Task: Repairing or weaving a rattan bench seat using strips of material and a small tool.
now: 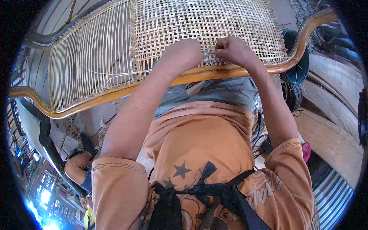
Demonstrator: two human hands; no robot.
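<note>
A curved wooden frame [214, 71] lies across my lap, strung with pale cane. Tight square cane weave [207, 19] fills its middle and right part, while the left section holds bare parallel cane strands [90, 53]. My left hand [184, 54] is closed over the near edge of the weave, its fingertips mostly hidden. A short way to its right, my right hand [237, 51] is curled in a pinch at the same edge. Whatever lies between the fingers is too small to tell. One loose cane strand [115, 76] curves across the left section toward my left forearm.
Beyond the frame's right end stands a dark green bucket [301, 57]. Wooden boards [329, 132] and a corrugated sheet [333, 201] lie at the right. At lower left another person's bent knee [76, 168] shows. Straw-like scraps [101, 134] litter the floor.
</note>
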